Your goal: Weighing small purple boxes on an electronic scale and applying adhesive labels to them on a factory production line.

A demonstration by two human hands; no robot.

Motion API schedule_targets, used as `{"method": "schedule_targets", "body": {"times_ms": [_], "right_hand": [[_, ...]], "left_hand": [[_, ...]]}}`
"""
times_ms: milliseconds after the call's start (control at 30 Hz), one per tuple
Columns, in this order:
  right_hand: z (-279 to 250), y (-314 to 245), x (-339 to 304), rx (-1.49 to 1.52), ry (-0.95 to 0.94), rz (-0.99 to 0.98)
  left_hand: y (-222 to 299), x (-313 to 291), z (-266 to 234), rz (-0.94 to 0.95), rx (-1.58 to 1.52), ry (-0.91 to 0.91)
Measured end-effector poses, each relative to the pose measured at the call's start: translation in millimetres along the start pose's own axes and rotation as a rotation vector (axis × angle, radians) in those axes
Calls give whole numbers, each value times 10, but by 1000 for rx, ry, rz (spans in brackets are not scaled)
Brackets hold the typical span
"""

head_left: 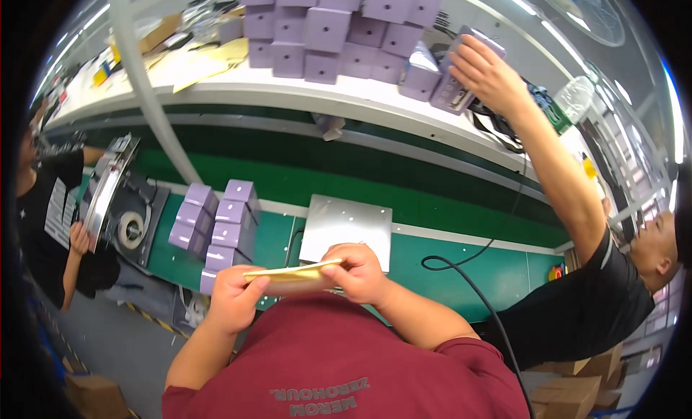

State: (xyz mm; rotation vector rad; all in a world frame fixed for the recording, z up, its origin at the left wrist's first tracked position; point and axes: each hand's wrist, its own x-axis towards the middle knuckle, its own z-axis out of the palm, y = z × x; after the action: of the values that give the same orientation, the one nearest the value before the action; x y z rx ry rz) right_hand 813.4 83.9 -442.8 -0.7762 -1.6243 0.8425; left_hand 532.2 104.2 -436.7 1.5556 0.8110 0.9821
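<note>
Close to my body I hold a thin, flat yellow paper piece [295,272] between both hands, seen nearly edge-on, so I cannot tell whether it is a sheet or a small stack. My left hand [234,296] pinches its left end with thumb and fingers. At the other end my right hand [357,275] grips it the same way. Just beyond my hands, a flat silver metal plate [349,224] rests on the green bench [461,267]. To the left of it, purple boxes [234,235] stand in two rows.
Stacked purple boxes [328,29] and yellow sheets [209,64] occupy the white shelf [288,91]. At right, a co-worker's hand [490,73] touches a purple box [453,91]. A black cable [476,293] crosses the bench. Another person [54,210] stands left beside a tape machine [130,224].
</note>
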Motion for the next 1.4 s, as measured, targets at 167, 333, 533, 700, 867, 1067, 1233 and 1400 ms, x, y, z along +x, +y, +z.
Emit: {"method": "schedule_targets", "body": {"times_ms": [167,333,533,700,867,1067,1233,1400], "right_hand": [[-49,-52,-94,20,-40,95],[-64,-8,-176,82,-2,118],[-46,58,-244,110,54,116],[5,82,-287,149,52,176],[-116,40,-264,139,106,283],[-267,-238,258,-346,50,5],[197,-527,704,-513,-298,-254],[402,-481,776,-535,-445,-363]], "left_hand": [[-54,46,-4,61,24,-29],[-92,81,105,102,-24,7],[-204,106,169,36,-188,18],[-180,69,195,58,-116,60],[157,204,208,88,187,48],[372,193,86,110,383,10],[262,154,81,187,501,-27],[199,33,15,213,645,-47]]}}
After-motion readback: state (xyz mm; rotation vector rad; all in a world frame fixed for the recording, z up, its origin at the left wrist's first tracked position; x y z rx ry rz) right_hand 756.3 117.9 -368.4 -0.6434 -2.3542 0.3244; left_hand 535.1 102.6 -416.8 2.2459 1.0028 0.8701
